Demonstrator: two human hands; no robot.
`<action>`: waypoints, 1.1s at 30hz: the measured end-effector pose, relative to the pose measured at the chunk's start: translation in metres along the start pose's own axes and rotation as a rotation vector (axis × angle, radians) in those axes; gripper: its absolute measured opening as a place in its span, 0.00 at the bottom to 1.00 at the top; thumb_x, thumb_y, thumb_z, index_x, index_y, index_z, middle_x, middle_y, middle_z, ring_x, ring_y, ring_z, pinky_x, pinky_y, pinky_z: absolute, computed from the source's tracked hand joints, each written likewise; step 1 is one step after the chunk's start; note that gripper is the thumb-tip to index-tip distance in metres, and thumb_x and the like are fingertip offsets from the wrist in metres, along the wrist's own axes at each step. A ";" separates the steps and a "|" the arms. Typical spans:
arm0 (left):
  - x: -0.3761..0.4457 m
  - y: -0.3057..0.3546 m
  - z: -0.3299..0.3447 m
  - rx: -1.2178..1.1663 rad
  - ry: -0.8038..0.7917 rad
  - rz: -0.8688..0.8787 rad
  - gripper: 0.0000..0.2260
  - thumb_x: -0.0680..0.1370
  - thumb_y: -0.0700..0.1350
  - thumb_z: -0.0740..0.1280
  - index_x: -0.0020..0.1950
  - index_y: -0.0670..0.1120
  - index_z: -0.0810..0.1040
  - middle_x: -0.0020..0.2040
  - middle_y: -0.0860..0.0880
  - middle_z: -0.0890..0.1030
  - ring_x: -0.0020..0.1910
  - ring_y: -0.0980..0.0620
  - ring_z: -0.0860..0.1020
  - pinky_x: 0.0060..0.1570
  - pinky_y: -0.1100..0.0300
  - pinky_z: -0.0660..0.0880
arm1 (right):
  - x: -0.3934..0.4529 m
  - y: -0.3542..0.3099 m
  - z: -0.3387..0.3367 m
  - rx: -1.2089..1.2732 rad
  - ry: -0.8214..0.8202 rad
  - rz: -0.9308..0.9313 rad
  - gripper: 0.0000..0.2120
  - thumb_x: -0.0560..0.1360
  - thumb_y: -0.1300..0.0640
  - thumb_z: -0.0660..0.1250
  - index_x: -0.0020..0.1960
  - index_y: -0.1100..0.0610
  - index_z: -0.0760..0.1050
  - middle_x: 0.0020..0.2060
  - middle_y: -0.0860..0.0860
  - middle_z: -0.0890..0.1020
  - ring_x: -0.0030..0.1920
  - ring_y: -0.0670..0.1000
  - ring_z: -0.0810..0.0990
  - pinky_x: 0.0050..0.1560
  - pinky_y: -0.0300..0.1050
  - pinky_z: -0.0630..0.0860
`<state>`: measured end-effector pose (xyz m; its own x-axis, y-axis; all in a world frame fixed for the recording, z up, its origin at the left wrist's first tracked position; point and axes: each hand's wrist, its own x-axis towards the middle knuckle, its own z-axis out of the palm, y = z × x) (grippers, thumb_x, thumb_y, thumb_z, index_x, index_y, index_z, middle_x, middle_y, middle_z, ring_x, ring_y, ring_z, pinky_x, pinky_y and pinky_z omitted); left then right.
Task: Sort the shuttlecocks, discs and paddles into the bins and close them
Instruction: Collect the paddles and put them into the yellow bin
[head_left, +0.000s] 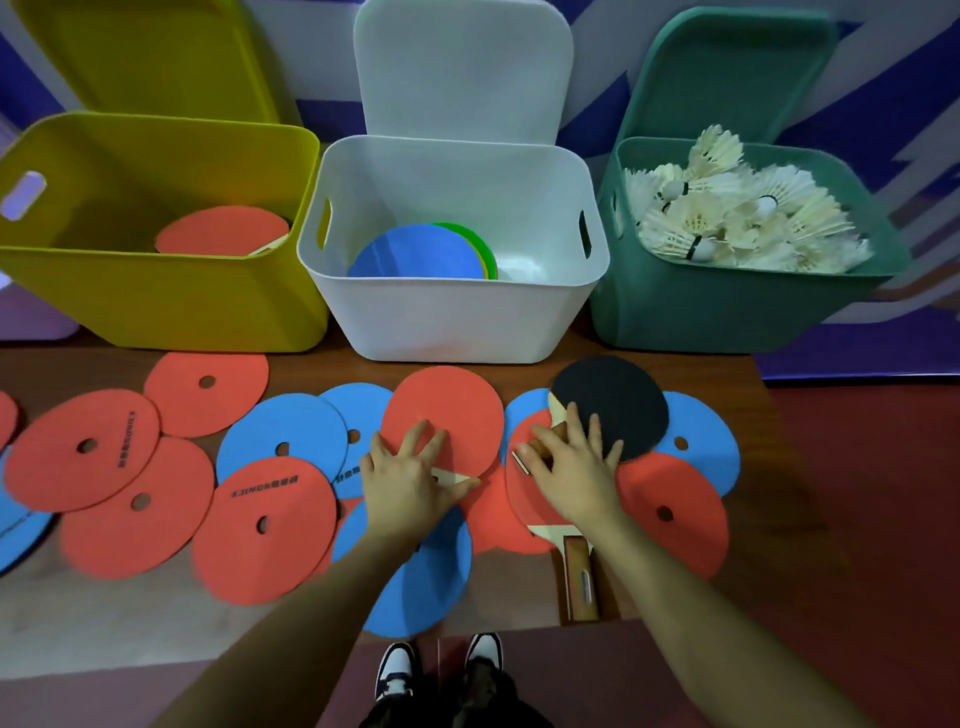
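My left hand (408, 480) lies with spread, straight fingers on the face of a red paddle (447, 410), its thumb beside the paddle's wooden neck. My right hand (571, 467) grips the handle of a black paddle (618, 405) that lies on the discs. Under that hand lies another red paddle (530, 501), handle (579, 587) pointing toward me. Several red discs (80, 449) and blue discs (283, 428) cover the table. The yellow bin (156, 296) holds one red paddle (221, 231). Blue and green discs (415, 254) lie in the white bin (457, 327). Shuttlecocks (727, 218) fill the green bin (727, 317).
All three bins stand open in a row at the back of the wooden table (311, 371), each with its lid (462, 73) upright behind it. The table's front edge is near my feet (441, 670). A red floor lies to the right.
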<state>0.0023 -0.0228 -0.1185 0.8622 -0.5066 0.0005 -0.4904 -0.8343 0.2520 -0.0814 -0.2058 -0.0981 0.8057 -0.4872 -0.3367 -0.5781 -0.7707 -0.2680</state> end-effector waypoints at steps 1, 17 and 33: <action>-0.002 0.004 0.000 -0.011 -0.007 0.002 0.34 0.62 0.70 0.70 0.60 0.50 0.80 0.62 0.48 0.78 0.56 0.27 0.72 0.50 0.38 0.72 | -0.005 0.003 0.000 -0.009 0.010 -0.045 0.22 0.78 0.38 0.52 0.66 0.45 0.70 0.76 0.52 0.51 0.76 0.59 0.44 0.70 0.67 0.43; 0.002 0.027 0.010 -0.112 0.015 -0.116 0.36 0.65 0.70 0.66 0.67 0.50 0.74 0.68 0.49 0.72 0.62 0.31 0.67 0.57 0.40 0.67 | 0.008 0.021 -0.002 -0.014 0.182 0.248 0.39 0.71 0.28 0.54 0.75 0.41 0.45 0.75 0.61 0.46 0.73 0.66 0.52 0.70 0.62 0.55; 0.001 0.029 0.016 -0.076 -0.087 -0.181 0.45 0.61 0.77 0.47 0.73 0.55 0.64 0.73 0.51 0.64 0.67 0.31 0.61 0.63 0.39 0.61 | 0.023 0.028 0.008 0.005 0.215 0.373 0.43 0.65 0.24 0.56 0.75 0.42 0.52 0.74 0.65 0.50 0.68 0.66 0.60 0.66 0.59 0.57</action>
<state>-0.0131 -0.0511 -0.1267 0.9196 -0.3693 -0.1341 -0.3143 -0.8962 0.3130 -0.0803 -0.2350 -0.1203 0.5497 -0.8069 -0.2162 -0.8351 -0.5238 -0.1684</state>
